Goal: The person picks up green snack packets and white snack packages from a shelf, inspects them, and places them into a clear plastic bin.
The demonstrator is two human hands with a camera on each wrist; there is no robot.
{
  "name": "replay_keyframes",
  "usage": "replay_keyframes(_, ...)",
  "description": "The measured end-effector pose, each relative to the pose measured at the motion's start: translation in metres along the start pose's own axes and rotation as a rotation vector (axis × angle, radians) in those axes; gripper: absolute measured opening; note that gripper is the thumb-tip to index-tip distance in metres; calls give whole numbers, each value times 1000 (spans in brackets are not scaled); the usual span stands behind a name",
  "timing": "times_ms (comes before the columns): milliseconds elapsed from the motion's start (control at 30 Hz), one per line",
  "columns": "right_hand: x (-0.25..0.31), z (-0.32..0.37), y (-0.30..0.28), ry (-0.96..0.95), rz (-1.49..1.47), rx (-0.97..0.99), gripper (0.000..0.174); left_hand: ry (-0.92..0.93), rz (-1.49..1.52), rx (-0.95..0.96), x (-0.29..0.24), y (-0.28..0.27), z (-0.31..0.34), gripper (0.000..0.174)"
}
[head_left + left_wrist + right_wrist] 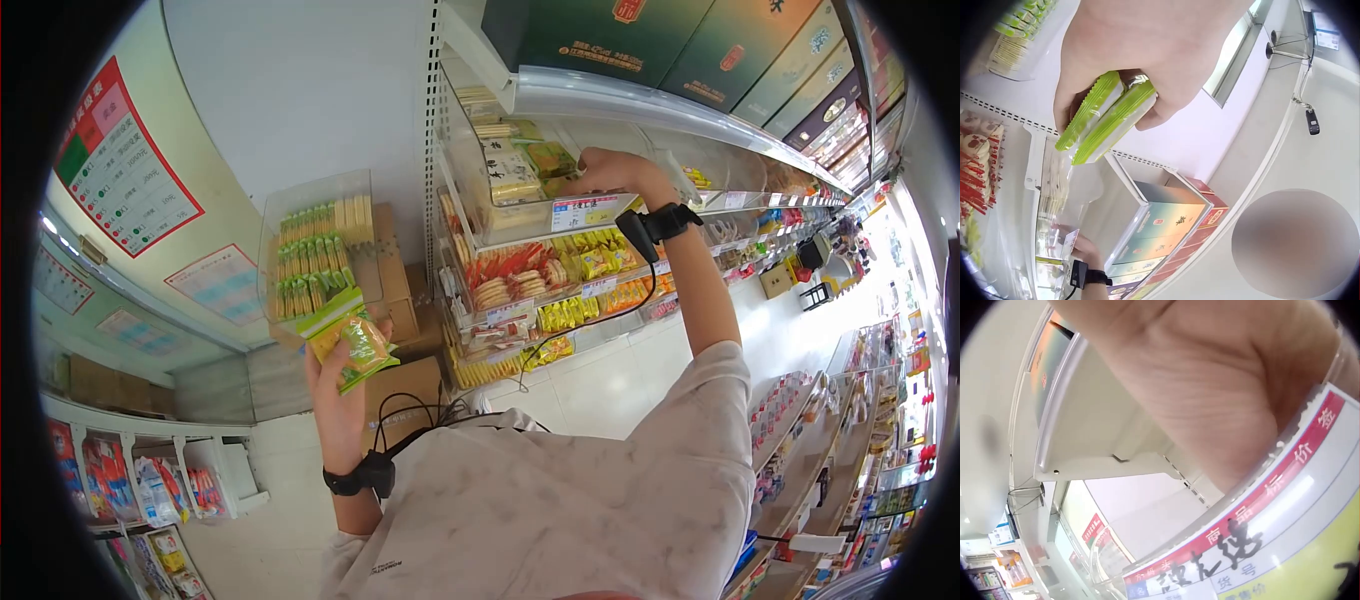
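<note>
In the head view my left hand grips green-edged snack packets beside a clear bin of similar stacked packets. The left wrist view shows two packet edges side by side between its thumb and fingers. My right hand reaches into a clear bin on the upper shelf, by a green packet and pale wrapped packets. A price label on the bin's front stands before the palm in the right wrist view. The right fingertips are hidden inside the bin.
Lower shelves hold red-and-white packets and yellow packets. Large green boxes stand on the shelf above my right hand. Cardboard boxes are below the left-hand bin. A cable hangs from the right wrist strap.
</note>
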State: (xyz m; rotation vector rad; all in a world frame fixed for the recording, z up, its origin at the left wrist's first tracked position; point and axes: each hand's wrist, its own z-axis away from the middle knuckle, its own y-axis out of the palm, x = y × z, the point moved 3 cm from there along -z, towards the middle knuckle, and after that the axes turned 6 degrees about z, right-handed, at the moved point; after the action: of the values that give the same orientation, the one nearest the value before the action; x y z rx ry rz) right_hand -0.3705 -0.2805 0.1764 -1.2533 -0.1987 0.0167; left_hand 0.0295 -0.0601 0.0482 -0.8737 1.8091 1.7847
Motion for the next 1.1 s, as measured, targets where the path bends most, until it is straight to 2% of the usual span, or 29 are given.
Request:
replay_keyframes(100, 0, 4, -4, 17, -132, 24, 77, -9, 14, 36, -2, -1, -2, 53)
replay_keyframes(200, -20, 0, -5, -21, -210, -259, 72, -17, 19, 31, -3, 0, -2, 54)
replay_keyframes(300, -24, 13, -7, -151, -188, -509, 66, -15, 12, 14, -5, 5, 0, 54)
replay_keyframes(400, -18, 27, -3, -223, -341, -664, 59, -17, 0, -40, -3, 6, 1, 54)
replay_keyframes(500, -18, 29, 1, -161, -513, -699, 56, -47, -17, -12, -3, 7, 1, 54)
replay_keyframes(600, -8, 39, -1, -163, -686, -680, 53, -15, -8, 5, 1, 7, -3, 54)
replay_keyframes(800, 7, 44, 3, -30, -977, -654, 58, -58, -15, 26, 1, 7, -3, 54)
replay_keyframes(900, 17, 41, 4, -35, -1022, -581, 59, -56, 34, 29, -1, 9, -2, 47)
replay_keyframes(1000, 30, 36, 9, -102, -1243, -583, 60, -57, -10, 26, -1, 8, -2, 53)
replay_keyframes(1100, 45, 30, 10, -230, -1410, -365, 58, -64, -13, 49, -1, 8, -3, 52)
